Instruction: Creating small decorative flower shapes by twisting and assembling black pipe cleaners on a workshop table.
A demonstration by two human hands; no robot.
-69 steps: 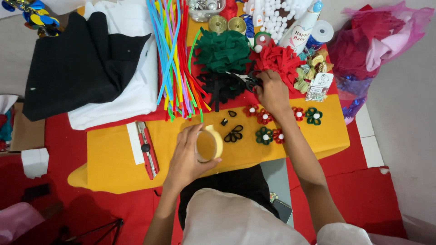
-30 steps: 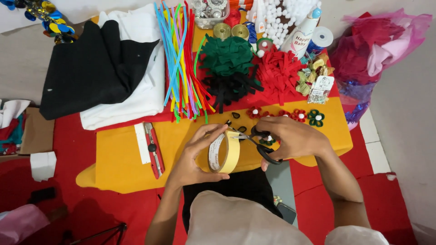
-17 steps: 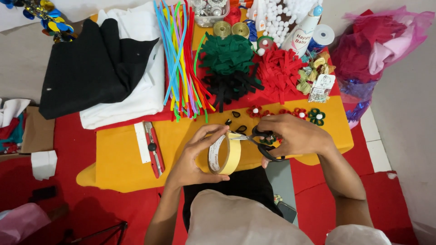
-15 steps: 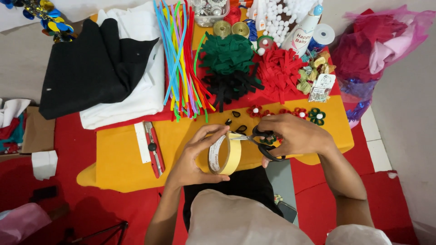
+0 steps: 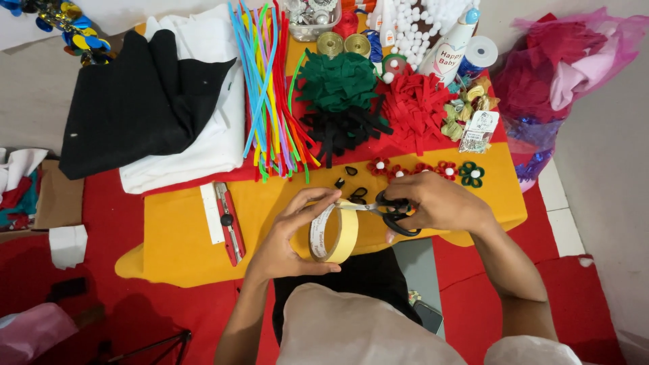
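Yellow felt sheet [image 5: 176, 236] spread over a red cloth [image 5: 101, 223], black fabric [image 5: 128, 101] and a sheaf of coloured pipe cleaners [image 5: 267, 88] at the far side. Left hand [image 5: 287, 236] wrapped around a tape roll [image 5: 334, 232], held on edge above the yellow sheet. Right hand [image 5: 436, 203] gripping black scissors [image 5: 385, 211], blade tips at the roll's top edge. Small felt flowers [image 5: 468, 173] just beyond.

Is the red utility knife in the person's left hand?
No, the left hand holds a roll of tape; the red utility knife lies apart on the yellow felt.
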